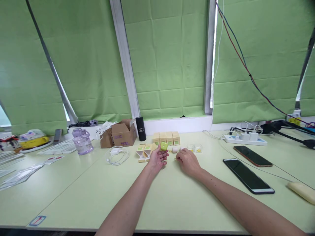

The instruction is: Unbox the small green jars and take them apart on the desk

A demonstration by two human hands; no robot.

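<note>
My left hand [157, 160] is raised a little over the pale green table [157, 200], its fingertips pinched on a small lime-green case [164, 146]. Just to the right, my right hand [188, 161] rests on the table with fingers curled; what it holds, if anything, is hidden. A small white piece [175, 149] lies between the two hands. Behind them stands a row of small yellow boxes [166, 138]. Opened small boxes [144, 151] lie beside my left hand. Two clear little cases [195, 148] sit past my right hand.
A cardboard box [119, 133], a black cylinder [140, 128], a white coiled cable [117, 155] and a purple bottle [82, 141] stand at left. Two phones [248, 175] [252, 156] and a power strip [245, 139] lie at right. Green blinds [167, 55] hang behind.
</note>
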